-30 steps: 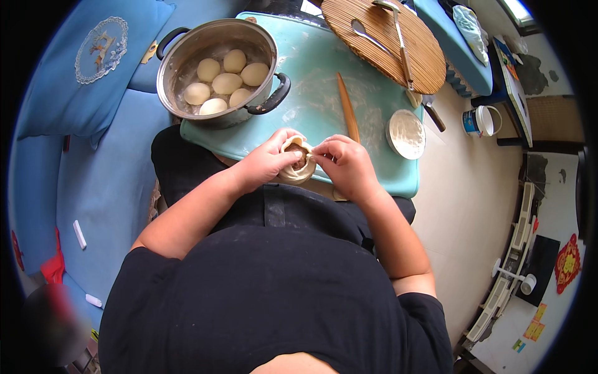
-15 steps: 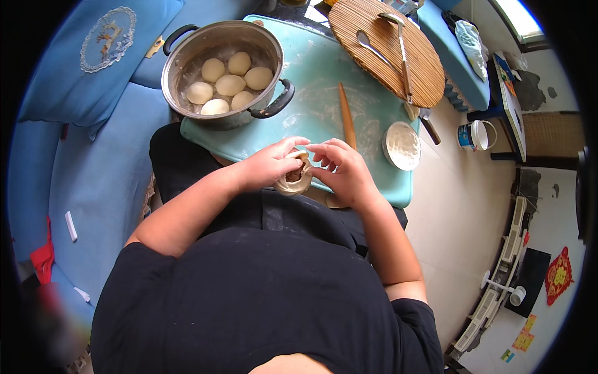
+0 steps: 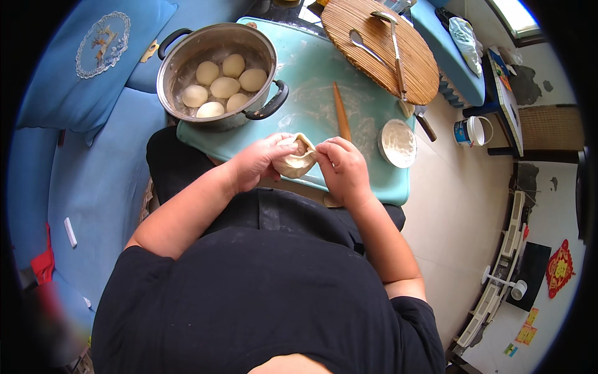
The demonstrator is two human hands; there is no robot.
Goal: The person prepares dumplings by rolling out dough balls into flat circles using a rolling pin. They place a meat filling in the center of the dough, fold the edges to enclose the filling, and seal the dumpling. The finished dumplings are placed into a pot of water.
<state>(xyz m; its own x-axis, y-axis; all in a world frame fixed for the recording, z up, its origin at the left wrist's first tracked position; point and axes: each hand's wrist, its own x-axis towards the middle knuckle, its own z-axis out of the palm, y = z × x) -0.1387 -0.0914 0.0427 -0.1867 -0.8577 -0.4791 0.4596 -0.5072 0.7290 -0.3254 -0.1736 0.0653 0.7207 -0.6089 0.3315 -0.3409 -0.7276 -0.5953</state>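
Note:
Above the near edge of the table, a round dough wrapper (image 3: 295, 166) is gathered like a bun around a pinkish-brown filling that shows through its open top. My left hand (image 3: 252, 163) cups it from the left, thumb over the rim. At its right edge my right hand (image 3: 344, 171) pinches a bit of the dough between thumb and fingertips. A wooden rolling pin (image 3: 341, 112), tapered at the far end, lies just beyond my right hand. To the far left stands a metal pot (image 3: 174, 65) with several pale, round buns in it.
The turquoise table (image 3: 305, 68) is dusted with flour. A white bowl of flour (image 3: 398, 149) sits at its right edge. Behind it, a round slatted tray (image 3: 423, 68) carries a ladle (image 3: 397, 56) and a spoon (image 3: 367, 45). A dark-handled knife (image 3: 426, 126) juts out over the floor.
The dough has risen slightly and been tilted, so more of its outer side shows. My left hand has shifted left under it, and my right fingers have closed on its edge.

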